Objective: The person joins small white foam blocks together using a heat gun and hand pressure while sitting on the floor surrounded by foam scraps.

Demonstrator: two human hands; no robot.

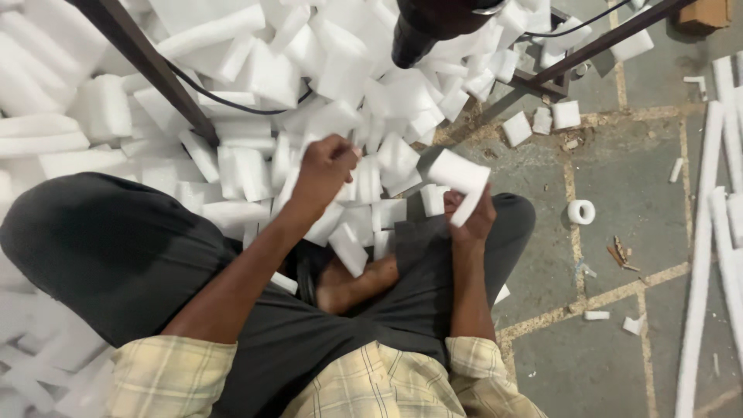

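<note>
The person sits cross-legged on the floor (619, 178), dark trousers (116, 255) and a bare foot (356, 282) nearest the camera, with checked sleeves (170, 375) at the bottom edge. The right hand (472, 217) is closed around a white foam piece (458, 176), a folded or rolled block that sticks up and outward from the fingers. The left hand (325, 170) is raised just across from it, fingers curled shut; whether it grips anything I cannot tell, since white foam lies right behind it. Below and between both hands, loose foam blocks rest in the lap. Beyond the left hand spreads a big heap of foam offcuts (255, 77), crossed by a dark metal bar (147, 66) and a black cable (224, 97). Past the right hand, a small white tape roll (581, 211) lies on the floor, and long foam strips (708, 232) run farther out.
</note>
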